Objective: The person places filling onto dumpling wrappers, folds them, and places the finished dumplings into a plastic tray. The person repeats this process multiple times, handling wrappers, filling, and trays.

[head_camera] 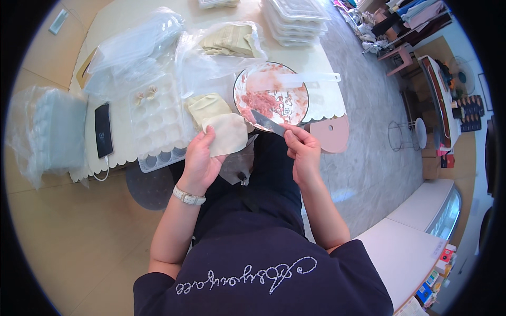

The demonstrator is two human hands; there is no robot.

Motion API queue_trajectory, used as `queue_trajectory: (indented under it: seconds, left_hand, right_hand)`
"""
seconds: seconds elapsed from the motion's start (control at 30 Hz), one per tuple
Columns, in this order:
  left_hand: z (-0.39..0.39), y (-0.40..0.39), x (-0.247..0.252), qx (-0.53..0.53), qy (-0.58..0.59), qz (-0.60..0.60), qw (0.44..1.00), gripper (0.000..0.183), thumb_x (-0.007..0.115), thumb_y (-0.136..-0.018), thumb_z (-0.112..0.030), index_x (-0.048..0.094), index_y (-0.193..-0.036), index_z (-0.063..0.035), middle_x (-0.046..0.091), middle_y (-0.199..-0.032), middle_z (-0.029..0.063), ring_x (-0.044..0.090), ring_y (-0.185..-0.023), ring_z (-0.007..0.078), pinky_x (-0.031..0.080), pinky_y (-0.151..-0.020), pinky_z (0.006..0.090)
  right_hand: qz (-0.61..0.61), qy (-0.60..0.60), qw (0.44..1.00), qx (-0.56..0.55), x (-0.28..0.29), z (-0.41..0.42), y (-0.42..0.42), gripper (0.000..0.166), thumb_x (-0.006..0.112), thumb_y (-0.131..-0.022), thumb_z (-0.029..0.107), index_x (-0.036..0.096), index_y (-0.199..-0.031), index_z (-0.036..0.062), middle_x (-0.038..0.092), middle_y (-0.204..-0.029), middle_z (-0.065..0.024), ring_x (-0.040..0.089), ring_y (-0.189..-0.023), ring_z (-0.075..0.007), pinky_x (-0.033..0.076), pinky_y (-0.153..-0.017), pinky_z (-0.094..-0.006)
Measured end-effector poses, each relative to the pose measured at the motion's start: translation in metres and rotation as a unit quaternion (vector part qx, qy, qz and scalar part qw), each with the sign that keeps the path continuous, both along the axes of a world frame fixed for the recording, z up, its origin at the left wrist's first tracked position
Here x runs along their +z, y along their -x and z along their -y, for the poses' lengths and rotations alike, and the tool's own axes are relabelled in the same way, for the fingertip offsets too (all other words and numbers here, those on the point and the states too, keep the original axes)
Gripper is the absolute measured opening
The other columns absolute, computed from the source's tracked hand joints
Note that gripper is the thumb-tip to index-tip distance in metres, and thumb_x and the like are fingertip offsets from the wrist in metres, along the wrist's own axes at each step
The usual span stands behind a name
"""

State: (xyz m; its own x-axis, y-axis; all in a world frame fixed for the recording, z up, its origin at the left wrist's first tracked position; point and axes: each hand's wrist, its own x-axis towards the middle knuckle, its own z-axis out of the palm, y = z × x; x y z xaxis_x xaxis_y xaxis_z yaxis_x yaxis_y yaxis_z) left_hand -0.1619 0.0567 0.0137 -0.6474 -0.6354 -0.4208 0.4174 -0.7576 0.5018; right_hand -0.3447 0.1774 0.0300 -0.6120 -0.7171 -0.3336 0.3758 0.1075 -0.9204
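My left hand (202,158) holds a dough wrapper (227,136) between thumb and fingers. Just beyond it lies a stack of wrappers (207,106). In my right hand (302,150) is a flat metal spreading blade (267,123), its tip at the pink minced meat (259,103) on a round patterned plate (301,103). Across that plate rests a translucent plastic spatula (316,79). Left of the wrappers, a clear plastic tray (152,122) with round hollows bears a few small filled dumplings (151,92). More wrappers (229,39) lie in an open plastic bag.
A phone (103,130) with a white cable lies near the left table edge, beside bagged trays (59,128). Other bagged plastic trays (138,39) lie farther back. Stacked clear containers (294,19) stand at the back right. A pink lid-like object (330,134) is by the right edge.
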Motion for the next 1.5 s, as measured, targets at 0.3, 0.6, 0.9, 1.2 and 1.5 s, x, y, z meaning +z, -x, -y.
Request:
queue_trajectory:
  seconds: [0.3,0.6,0.9,1.2,1.5]
  left_hand:
    - [-0.003,0.036,0.021,-0.010,0.031,-0.025,0.999,0.044,0.029,-0.106,-0.026,0.041,-0.134,0.0054,0.052,-0.132,0.0160,0.053,-0.122,0.0268,0.042,-0.106,0.0430]
    - [-0.001,0.020,0.021,0.038,0.009,-0.092,0.995,0.045,0.032,-0.105,-0.025,0.035,-0.140,0.0028,0.045,-0.141,0.0156,0.043,-0.132,0.0288,0.035,-0.112,0.0449]
    - [0.001,0.005,0.021,0.028,-0.073,-0.190,0.979,0.046,0.035,-0.104,-0.020,0.031,-0.143,0.0044,0.043,-0.143,0.0180,0.040,-0.135,0.0304,0.030,-0.116,0.0457]
    - [-0.008,0.003,0.033,0.042,-0.013,-0.135,0.990,0.045,0.031,-0.104,-0.022,0.033,-0.140,0.0056,0.046,-0.140,0.0168,0.044,-0.131,0.0292,0.034,-0.113,0.0447]
    - [-0.003,-0.003,0.024,0.102,-0.052,-0.126,0.985,0.045,0.030,-0.105,-0.023,0.033,-0.141,0.0033,0.044,-0.142,0.0161,0.044,-0.132,0.0286,0.035,-0.112,0.0453]
  right_hand:
    - [-0.730,0.060,0.680,-0.013,-0.010,-0.003,-0.035,0.049,0.059,-0.061,-0.003,0.076,-0.103,0.0150,0.034,-0.063,-0.0005,0.038,-0.055,-0.0167,0.033,-0.048,-0.0296]
    - [-0.737,0.106,0.667,-0.030,0.014,-0.016,-0.025,0.051,0.060,-0.055,-0.002,0.077,-0.099,0.0162,0.035,-0.064,0.0005,0.034,-0.054,-0.0147,0.028,-0.047,-0.0282]
    - [-0.776,0.102,0.623,0.021,0.006,-0.012,-0.020,0.055,0.059,-0.054,0.001,0.076,-0.104,0.0188,0.032,-0.065,0.0007,0.032,-0.054,-0.0145,0.028,-0.046,-0.0280]
    - [-0.682,0.122,0.721,-0.016,0.006,0.011,-0.043,0.048,0.060,-0.060,-0.004,0.076,-0.102,0.0144,0.038,-0.065,-0.0010,0.039,-0.056,-0.0173,0.032,-0.047,-0.0297]
    - [-0.752,0.112,0.647,0.061,0.014,-0.015,-0.041,0.053,0.059,-0.055,-0.001,0.076,-0.103,0.0163,0.033,-0.064,0.0002,0.035,-0.053,-0.0155,0.028,-0.046,-0.0286]
